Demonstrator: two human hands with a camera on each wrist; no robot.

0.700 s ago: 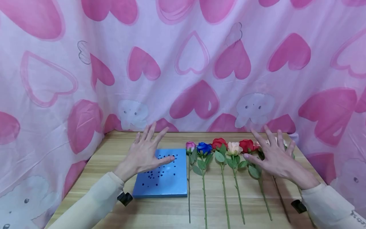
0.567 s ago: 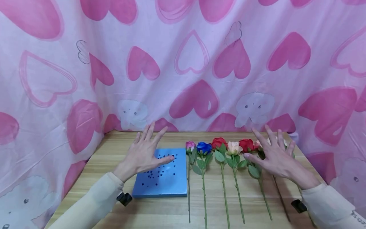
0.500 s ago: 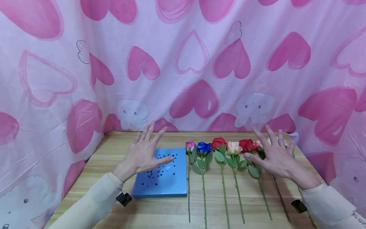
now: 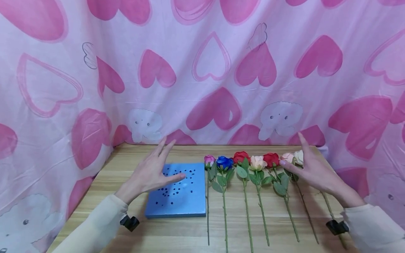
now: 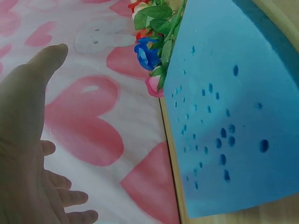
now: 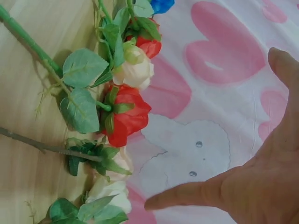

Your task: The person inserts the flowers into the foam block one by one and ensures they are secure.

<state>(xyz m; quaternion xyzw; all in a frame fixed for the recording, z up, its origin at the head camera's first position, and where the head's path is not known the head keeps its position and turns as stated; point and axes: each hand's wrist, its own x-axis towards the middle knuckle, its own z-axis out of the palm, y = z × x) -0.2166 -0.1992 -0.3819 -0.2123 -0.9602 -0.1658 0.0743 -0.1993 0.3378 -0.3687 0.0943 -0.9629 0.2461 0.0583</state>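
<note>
My left hand [image 4: 147, 175], fingers straight and thumb out, hovers over the left side of a blue foam block [image 4: 190, 207] dotted with dark holes. On the right, my right hand [image 4: 321, 177] is held above the last stems with thumb and index finger extended, holding nothing. Artificial roses lie in a row beside the block: a pink-purple rose [image 4: 209, 161], a blue rose [image 4: 224, 163], a red rose [image 4: 241, 156], a peach rose [image 4: 258, 163], another red rose [image 4: 271, 160], a pale pink rose [image 4: 287, 157] and a white rose [image 4: 298, 157]. The right wrist view shows leaves [image 6: 84, 67] below the blooms.
The wooden table [image 4: 177, 235] carries everything, with stems pointing toward its near edge. A pink heart-print curtain [image 4: 215, 105] hangs behind the table and along both sides. Dark wrist cameras [image 4: 129, 223] sit at both sleeves.
Both hands have turned from palms-down, spread fingers to a more edge-on pose. The left shifted slightly left and the right moved rightward, uncovering the pale pink and white roses.
</note>
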